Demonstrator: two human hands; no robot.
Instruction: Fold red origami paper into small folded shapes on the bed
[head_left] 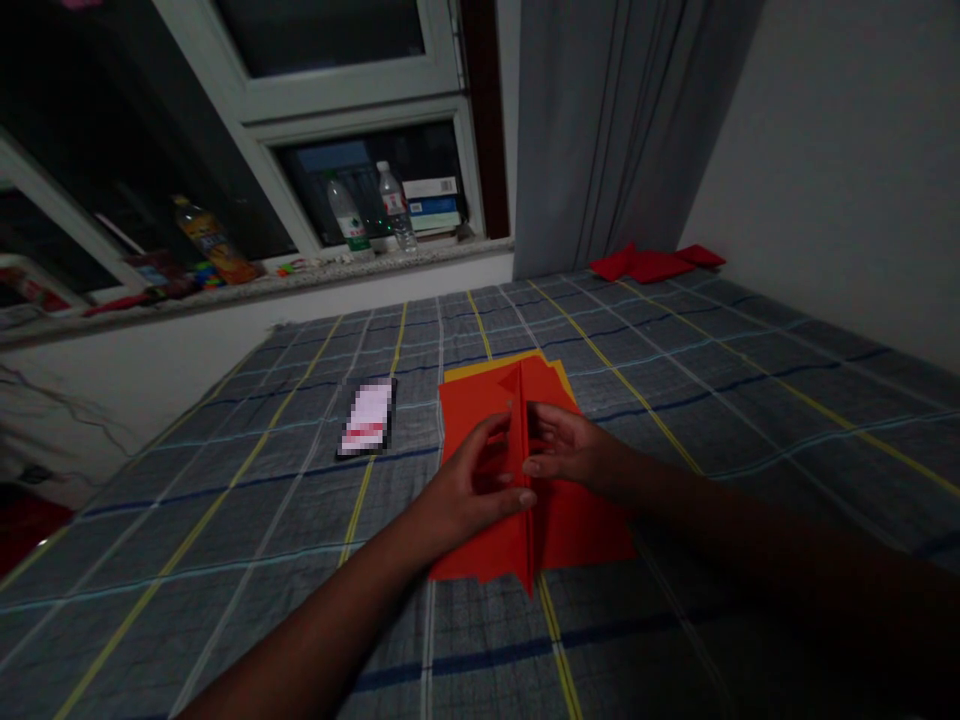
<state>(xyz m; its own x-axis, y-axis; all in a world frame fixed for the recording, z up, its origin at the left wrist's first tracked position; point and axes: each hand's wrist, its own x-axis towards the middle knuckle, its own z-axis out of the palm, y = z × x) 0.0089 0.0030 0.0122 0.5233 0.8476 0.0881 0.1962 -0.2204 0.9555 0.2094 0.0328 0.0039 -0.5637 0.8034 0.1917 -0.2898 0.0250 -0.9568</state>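
A folded piece of red paper (527, 540) stands on edge between my two hands, narrow and pointed at its near end. My left hand (480, 480) grips it from the left, with the thumb over its upper edge. From the right, my right hand (562, 445) presses its thumb and fingers against the same folded paper. Beneath both hands lies a stack of orange-red paper sheets (472, 555), slightly fanned. A yellow sheet (465, 374) sticks out at the stack's far edge. Some fingertips are hidden behind the fold.
A checked bedspread (247, 520) spreads under everything. A phone (367, 415) lies left of the paper. Red folded pieces (656, 265) rest at the far right, by the curtain (592, 130). Bottles (349, 220) and boxes (433, 205) stand on the windowsill (300, 283).
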